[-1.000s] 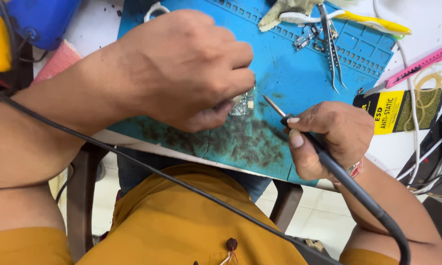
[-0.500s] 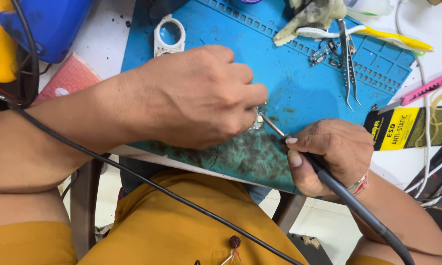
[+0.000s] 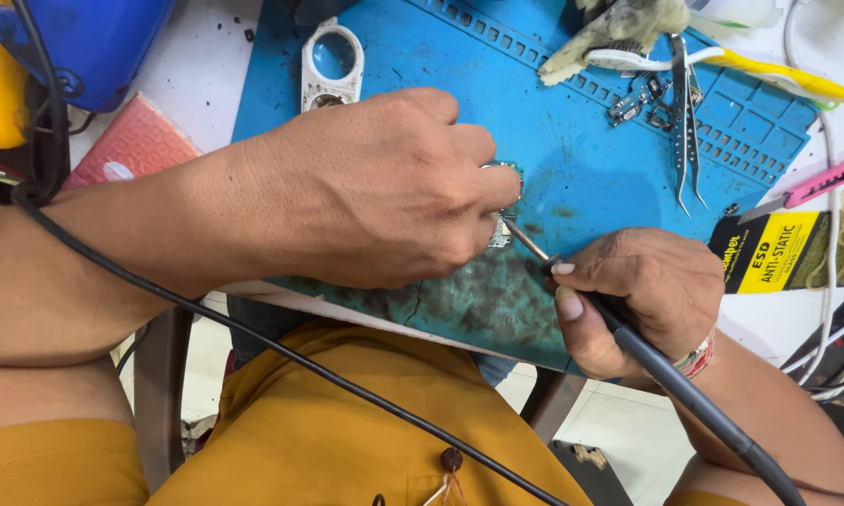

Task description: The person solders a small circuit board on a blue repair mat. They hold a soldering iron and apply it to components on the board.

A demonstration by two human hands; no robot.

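My left hand (image 3: 384,187) rests knuckles-up on the blue work mat (image 3: 590,159), its fingertips pinching a small circuit board (image 3: 503,228) that is mostly hidden under them. My right hand (image 3: 642,295) grips a black soldering iron (image 3: 628,342) like a pen at the mat's near edge. The iron's metal tip (image 3: 525,240) touches the board just below my left fingers. The iron's black cable (image 3: 253,337) runs across my left forearm and lap.
Tweezers (image 3: 681,122) and small parts lie on the mat's far right beside a yellow-handled tool (image 3: 769,75). A white magnifier loupe (image 3: 331,64) sits at the mat's top left. A pink pad (image 3: 131,150), blue case (image 3: 84,42), pink cutter (image 3: 829,178) and cables surround it.
The view has shifted and moved closer. My left hand stays on the board, and the soldering tip has come in from the right and now touches the board.
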